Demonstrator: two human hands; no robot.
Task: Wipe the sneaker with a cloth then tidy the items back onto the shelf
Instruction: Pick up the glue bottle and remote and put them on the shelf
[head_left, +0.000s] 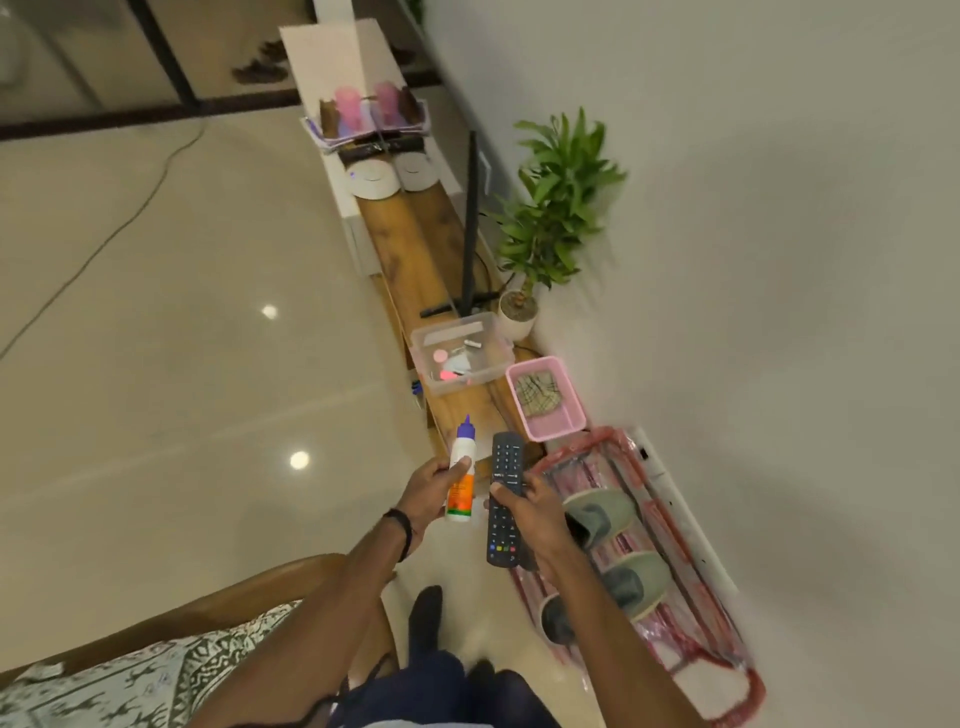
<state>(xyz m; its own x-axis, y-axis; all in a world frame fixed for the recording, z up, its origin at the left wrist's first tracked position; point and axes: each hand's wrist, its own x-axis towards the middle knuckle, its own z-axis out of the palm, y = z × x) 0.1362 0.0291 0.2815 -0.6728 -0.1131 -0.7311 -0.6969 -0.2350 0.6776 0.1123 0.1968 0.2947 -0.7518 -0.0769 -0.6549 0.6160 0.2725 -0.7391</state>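
We grip a white, purple-capped plastic bottle in our left hand and a long black remote control in our right hand; the wooden shelf lies directly ahead, both long axes pointing toward it, hands equally near.

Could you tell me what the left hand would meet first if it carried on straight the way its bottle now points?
Most likely the wooden shelf end, just past the bottle held by the left hand; further along that line sits the clear box. Depth is hard to judge from one view, so the hand may pass above the shelf.
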